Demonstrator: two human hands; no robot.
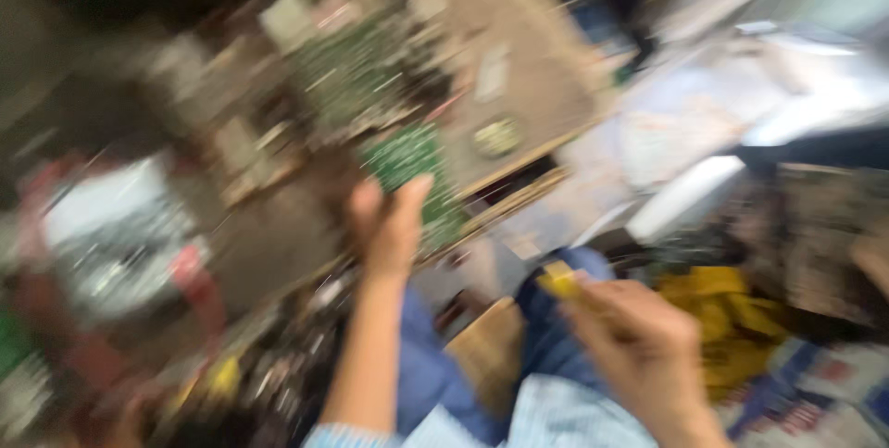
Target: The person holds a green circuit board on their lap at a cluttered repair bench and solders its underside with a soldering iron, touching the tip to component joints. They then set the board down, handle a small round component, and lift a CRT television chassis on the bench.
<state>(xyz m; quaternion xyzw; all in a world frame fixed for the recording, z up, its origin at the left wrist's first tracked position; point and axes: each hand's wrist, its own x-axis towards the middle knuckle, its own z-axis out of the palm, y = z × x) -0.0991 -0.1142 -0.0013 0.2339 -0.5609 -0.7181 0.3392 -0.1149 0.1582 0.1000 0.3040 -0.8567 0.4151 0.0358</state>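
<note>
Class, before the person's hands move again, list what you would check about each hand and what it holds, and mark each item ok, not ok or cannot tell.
1. Left hand has hold of the green circuit board: ok, fingers wrap its lower edge.
2. Right hand grips the small yellow piece: ok, pinched at the fingertips.
3. What the yellow piece is: cannot tell, too blurred.
4. Picture sharp enough to judge details: not ok.
5. The two hands are apart: ok.

Heavy motion blur, dim left side
</note>
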